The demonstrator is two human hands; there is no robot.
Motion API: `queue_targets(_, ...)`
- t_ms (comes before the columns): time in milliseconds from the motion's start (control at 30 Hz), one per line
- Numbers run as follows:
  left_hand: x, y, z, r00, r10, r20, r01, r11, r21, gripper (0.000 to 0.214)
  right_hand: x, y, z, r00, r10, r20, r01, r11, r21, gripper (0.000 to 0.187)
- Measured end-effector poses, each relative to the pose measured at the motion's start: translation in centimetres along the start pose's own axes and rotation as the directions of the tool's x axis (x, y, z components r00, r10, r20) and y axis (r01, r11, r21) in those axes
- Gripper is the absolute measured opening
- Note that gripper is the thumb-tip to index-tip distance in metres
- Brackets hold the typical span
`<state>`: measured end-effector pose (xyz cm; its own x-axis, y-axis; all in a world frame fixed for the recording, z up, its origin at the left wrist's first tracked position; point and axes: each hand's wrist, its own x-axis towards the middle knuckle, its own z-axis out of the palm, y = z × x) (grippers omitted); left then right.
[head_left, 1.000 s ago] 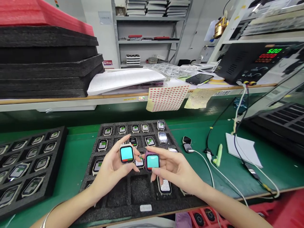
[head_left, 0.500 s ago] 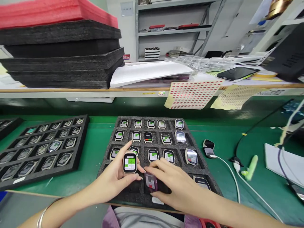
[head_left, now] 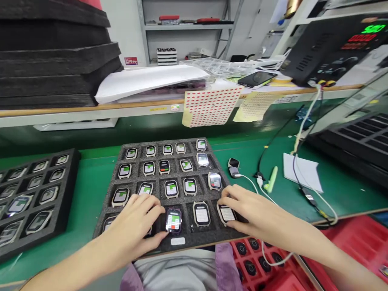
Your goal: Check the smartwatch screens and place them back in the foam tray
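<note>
Several square smartwatches with lit screens sit in the slots of a black foam tray (head_left: 160, 247). My right hand (head_left: 242, 208) has its fingertips and thumb round a smartwatch (head_left: 226, 214) at the right end of the front row. Curled over the front row's left part, my left hand (head_left: 138, 222) grips a smartwatch (head_left: 149, 232) low in its slot, mostly hidden by the fingers. Just right of that hand lies a purple-edged smartwatch (head_left: 173, 220) with white, green and red on its screen. Beside it is another smartwatch (head_left: 201, 213) with a white screen.
A second foam tray (head_left: 68, 202) of watches lies left. On the right are two small dark devices (head_left: 233, 166), a white cable, a green pen-like object (head_left: 273, 180) and paper (head_left: 303, 171). A shelf edge (head_left: 136, 106) runs behind. A red tray (head_left: 266, 279) sits lower right.
My left hand has lowered the raised smartwatch into the tray. My right hand has let go of the purple-edged watch and moved right to another. The view has turned right.
</note>
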<state>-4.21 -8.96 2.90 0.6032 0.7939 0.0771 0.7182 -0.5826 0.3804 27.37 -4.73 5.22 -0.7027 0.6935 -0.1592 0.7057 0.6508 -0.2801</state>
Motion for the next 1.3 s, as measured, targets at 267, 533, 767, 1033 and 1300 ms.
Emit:
queue_targets(267,7.7,5.1,4.4,0.963,0.244,0.112,-0.268,0.894,0.359,0.017,-0.8,-0.5,0.2,1.000,0.013,0.012,-0.012,0.996,-0.083,0.020)
queue_targets(533,9.6,5.5,4.9,0.976,0.170,0.135,-0.205,0.927,0.315,0.035,0.0,0.1,-0.2,0.998,-0.020,0.067,0.025,0.996,-0.083,0.026)
queue_targets(767,8.0,3.0,2.4,0.998,0.018,0.065,0.019,0.849,-0.528,0.039,-1.0,3.4,0.1,0.983,0.105,-0.149,0.057,0.601,0.797,0.045)
queue_targets(1033,6.8,1.5,-0.6,0.897,-0.433,0.090,0.138,0.082,-0.987,0.046,2.1,0.9,2.1,0.939,0.221,-0.262,0.291,-0.111,0.950,0.047)
queue_targets(1300,6.3,-1.8,3.1,0.884,-0.386,0.265,0.191,-0.222,-0.956,0.055,4.0,-0.6,2.7,0.966,0.190,-0.176,0.191,-0.062,0.980,0.068)
